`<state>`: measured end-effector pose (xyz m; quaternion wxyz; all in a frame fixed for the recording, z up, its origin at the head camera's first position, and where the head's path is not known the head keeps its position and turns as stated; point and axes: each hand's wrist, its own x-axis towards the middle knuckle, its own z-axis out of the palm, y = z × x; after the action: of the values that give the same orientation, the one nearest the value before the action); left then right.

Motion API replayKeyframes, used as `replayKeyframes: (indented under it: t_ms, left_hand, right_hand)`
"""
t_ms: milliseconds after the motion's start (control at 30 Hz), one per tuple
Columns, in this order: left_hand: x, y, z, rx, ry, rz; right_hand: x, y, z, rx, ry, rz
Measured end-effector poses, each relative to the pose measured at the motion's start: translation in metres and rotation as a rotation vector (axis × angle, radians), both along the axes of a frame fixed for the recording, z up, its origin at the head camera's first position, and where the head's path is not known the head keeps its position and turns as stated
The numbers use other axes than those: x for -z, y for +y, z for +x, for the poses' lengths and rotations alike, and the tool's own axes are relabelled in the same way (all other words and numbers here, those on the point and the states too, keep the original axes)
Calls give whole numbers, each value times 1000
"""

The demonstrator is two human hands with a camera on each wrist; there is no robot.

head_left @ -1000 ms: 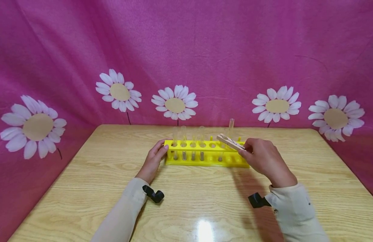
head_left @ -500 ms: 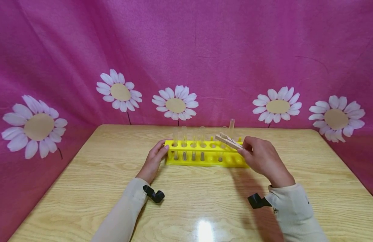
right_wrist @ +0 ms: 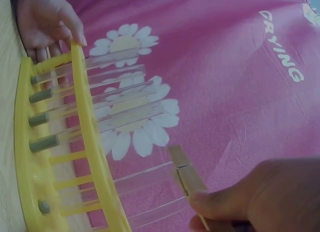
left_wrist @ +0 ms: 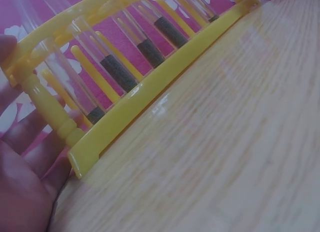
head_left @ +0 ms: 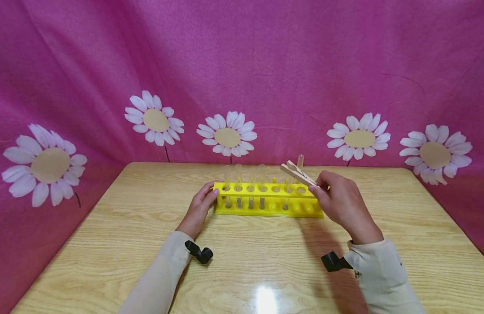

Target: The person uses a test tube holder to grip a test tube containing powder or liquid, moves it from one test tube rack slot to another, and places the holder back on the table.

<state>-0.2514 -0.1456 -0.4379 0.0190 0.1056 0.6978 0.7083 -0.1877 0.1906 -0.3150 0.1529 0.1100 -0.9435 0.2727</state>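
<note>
At the left end of the yellow test tube rack (head_left: 242, 212), my left hand (head_left: 198, 210) grips the end post, thumb in front and fingers behind. Several clear test tubes (right_wrist: 131, 118) stand in it, some with dark grey material (left_wrist: 118, 71) at the bottom. My right hand (head_left: 344, 205) pinches a wooden clothespin (head_left: 296, 173) above the right part of the rack. The clothespin's tip lies by the mouth of a test tube (right_wrist: 145, 177); whether it clamps the glass I cannot tell. Another tube (head_left: 300, 161) rises behind the clothespin.
The rack stands on a wood-grain table (head_left: 242, 261). A pink cloth (head_left: 289, 65) with white daisies hangs behind and at the sides. Yellow pegs (head_left: 274, 179) rise along the rack's back. Black wrist cameras (head_left: 200, 253) sit on both sleeves.
The clothespin has risen slightly and tilts more steeply, with my right fingers shifting a little. A rack hole at the right has come into view. My left hand and the rack stay put.
</note>
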Motion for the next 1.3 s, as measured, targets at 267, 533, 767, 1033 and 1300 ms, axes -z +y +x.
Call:
replayKeyframes:
  t_ms: [267,533,767,1033,1300]
  left_hand:
    - [2,0,0,4,18,29]
    - [2,2,0,11,30,38]
    - [1,2,1,5,13,39]
    - [1,5,1,20,5,40]
    - [1,3,2,1,16,41]
  right_hand:
    - [-2,-1,0,28,-1,-35]
    - [-8,2,4,62,-25,-73]
    - [-9,12,4,88,-18,-63]
    - [-6,29,5,182,-66,-133]
    - [2,44,1,257,-78,-185]
